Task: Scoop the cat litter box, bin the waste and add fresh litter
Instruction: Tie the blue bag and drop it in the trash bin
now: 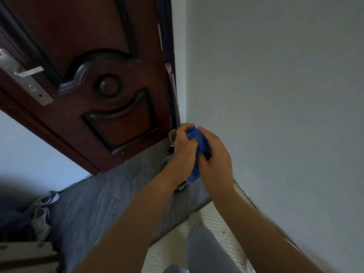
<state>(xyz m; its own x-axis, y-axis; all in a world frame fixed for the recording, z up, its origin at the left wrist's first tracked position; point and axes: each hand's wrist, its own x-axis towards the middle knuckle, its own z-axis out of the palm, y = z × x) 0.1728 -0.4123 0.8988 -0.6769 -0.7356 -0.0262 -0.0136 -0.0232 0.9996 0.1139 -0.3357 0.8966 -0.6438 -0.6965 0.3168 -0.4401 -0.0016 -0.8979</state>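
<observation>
White wall (275, 75) fills the right side; a dark red panelled door (94, 75) with a silver handle (29, 72) stands at left. Grey floor mat (110, 194) lies below, shoes (42, 211) at its left edge. Left hand (183, 152) and right hand (214, 160) meet near the door's bottom corner, fingers curled tight around a crumpled blue bag (198, 152). No litter box in view.

Both hands (199, 154) around blue bundle (198, 146)
</observation>
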